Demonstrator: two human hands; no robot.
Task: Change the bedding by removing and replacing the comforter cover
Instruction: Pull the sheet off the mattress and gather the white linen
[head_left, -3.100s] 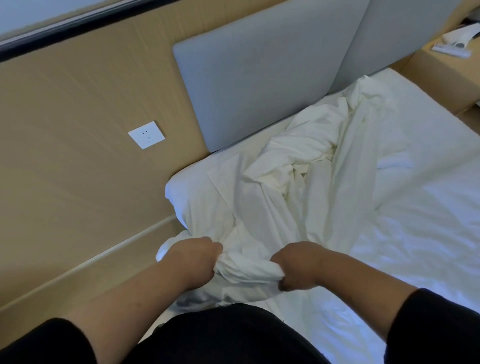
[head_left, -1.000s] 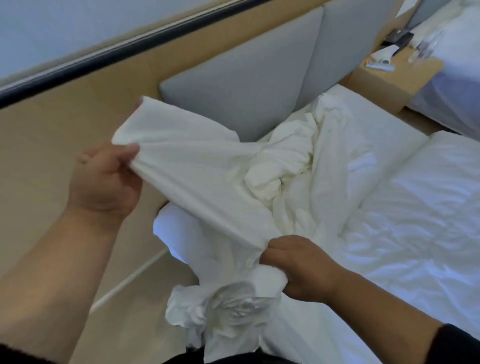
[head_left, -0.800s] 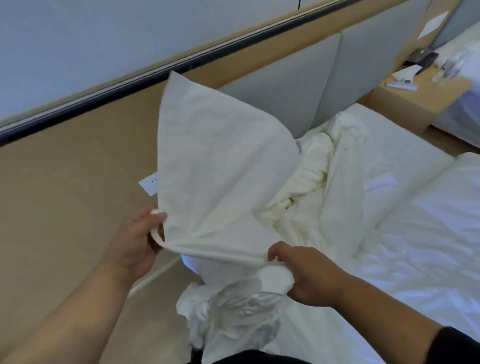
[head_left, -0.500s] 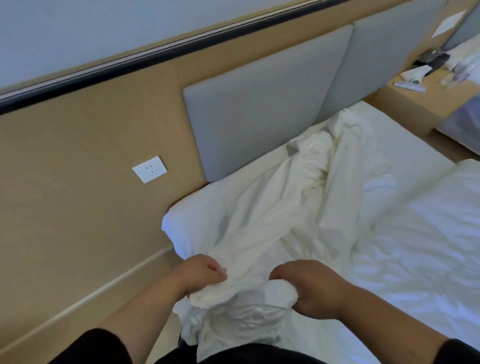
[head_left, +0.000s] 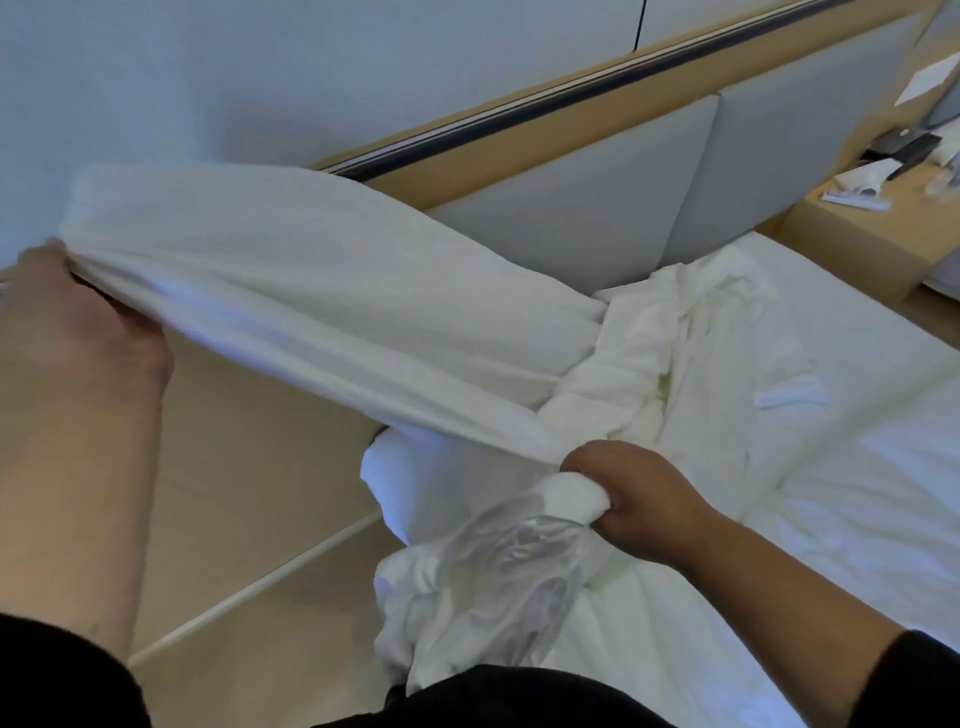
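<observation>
A white comforter cover (head_left: 291, 291) lies crumpled over the head end of the bed and stretches taut between my hands. My left hand (head_left: 85, 325) is raised at the far left and grips the cover's edge. My right hand (head_left: 631, 496) stays low near the bed's corner, fist closed on a gathered bunch of the same cloth. More bunched cloth with a shiny clear patch (head_left: 498, 577) hangs below that fist. The rest of the cover (head_left: 670, 338) is piled by the headboard.
The bed (head_left: 857, 519) with its white sheet fills the right. Grey padded headboard panels (head_left: 571, 218) and a wooden wall (head_left: 249, 467) stand behind and to the left. A wooden nightstand (head_left: 852, 234) with small items sits at the upper right.
Half a second ago both hands were low and close together on the bunched cloth. My left hand has since swung up and to the left, pulling a length of cover taut. The right hand stayed put.
</observation>
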